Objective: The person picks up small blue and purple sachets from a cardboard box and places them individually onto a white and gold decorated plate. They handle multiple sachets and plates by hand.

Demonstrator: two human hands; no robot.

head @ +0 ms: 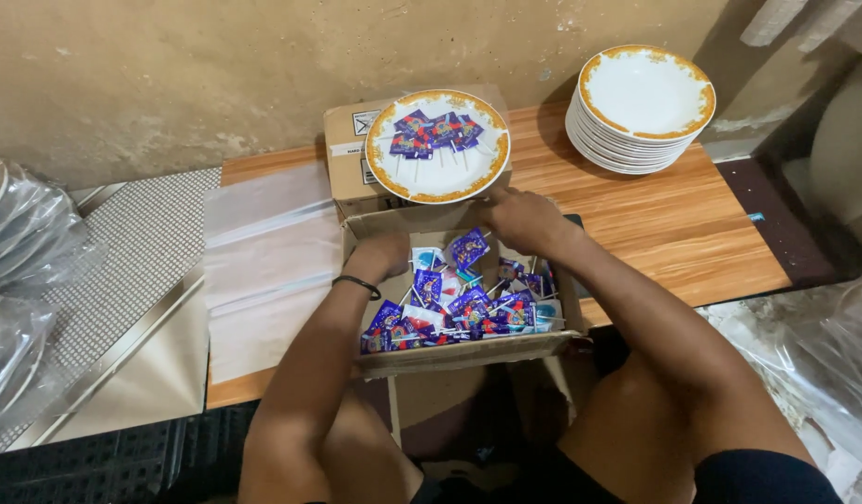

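I see both hands in the open cardboard box point(459, 350) of wrapped lollipops point(468, 308), left hand point(384, 254) at nine o'clock, right hand point(522, 219) at twelve by the loaded plate point(438, 147), fingers hidden, grip unclear.

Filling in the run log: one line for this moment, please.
left hand: in box of wrapped lollipops | right hand: at box's back edge | plate: holds lollipops
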